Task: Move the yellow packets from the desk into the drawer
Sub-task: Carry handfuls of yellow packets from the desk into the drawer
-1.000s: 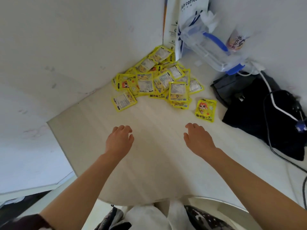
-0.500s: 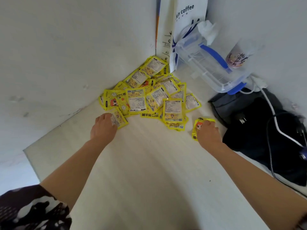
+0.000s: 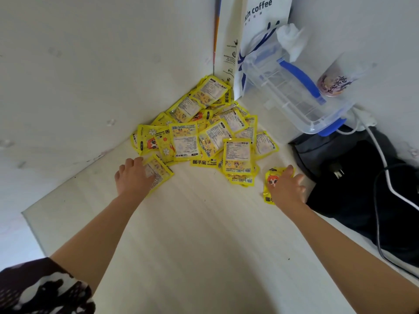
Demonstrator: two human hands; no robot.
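Observation:
Several yellow hand-warmer packets (image 3: 204, 134) lie heaped in the desk's far corner against the white walls. My left hand (image 3: 133, 177) is at the pile's near-left edge, its fingers closed on one packet (image 3: 159, 172) that lies face down. A single packet with a red cartoon face (image 3: 271, 181) lies apart to the right of the pile, and my right hand (image 3: 286, 189) lies on top of it, gripping it with the fingers slightly spread. No drawer is in view.
A clear plastic box with blue handles (image 3: 292, 96) leans at the back right, beside a white coffee bag (image 3: 260, 30) and a drink cup (image 3: 335, 82). A black bag (image 3: 362, 184) with white and black cables (image 3: 385, 173) fills the right side. The pale desk (image 3: 204, 234) ends at left.
Both hands have reached forward from the middle of the desk to the packets. The left one has settled on the pile's edge, the right one on the lone packet.

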